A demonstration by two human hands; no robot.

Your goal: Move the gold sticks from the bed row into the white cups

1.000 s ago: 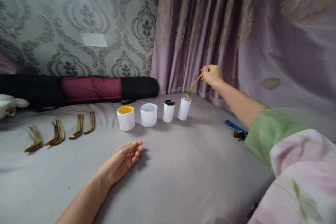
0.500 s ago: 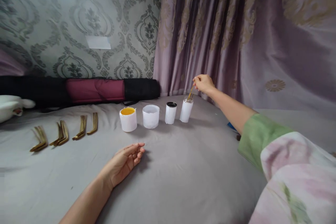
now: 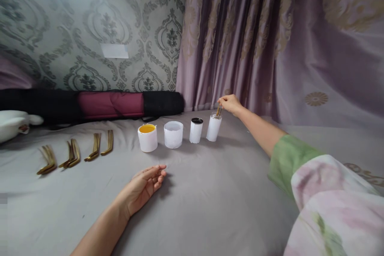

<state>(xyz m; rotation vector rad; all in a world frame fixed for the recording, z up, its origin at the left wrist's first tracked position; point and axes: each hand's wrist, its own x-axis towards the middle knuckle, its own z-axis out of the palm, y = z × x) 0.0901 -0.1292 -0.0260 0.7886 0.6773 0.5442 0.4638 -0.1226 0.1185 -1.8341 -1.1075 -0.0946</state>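
Observation:
My right hand (image 3: 230, 104) reaches to the far right container, a slim white-wrapped can (image 3: 213, 129). Its fingers pinch a thin gold-coloured straw (image 3: 218, 109) whose lower part is inside the can's rim. Beside it stand a white can with a dark inside (image 3: 196, 132), a wide white tub (image 3: 173, 137) and a white tub with a yellow inside (image 3: 147, 140). My left hand (image 3: 145, 188) rests on the grey sheet, palm partly up, fingers loosely curled and holding nothing. Bundles of bent gold straws (image 3: 72, 154) lie in a row at the left.
A grey sheet (image 3: 210, 204) covers the surface. Along the wall lies a long black and maroon roll (image 3: 111, 104). A white plush-like object (image 3: 15, 125) sits at the left edge. Purple curtains (image 3: 234, 40) hang behind the slim can.
My right hand has moved down and slightly left, lowering the straw further into the slim can. My left hand keeps its pose. The view has shifted slightly.

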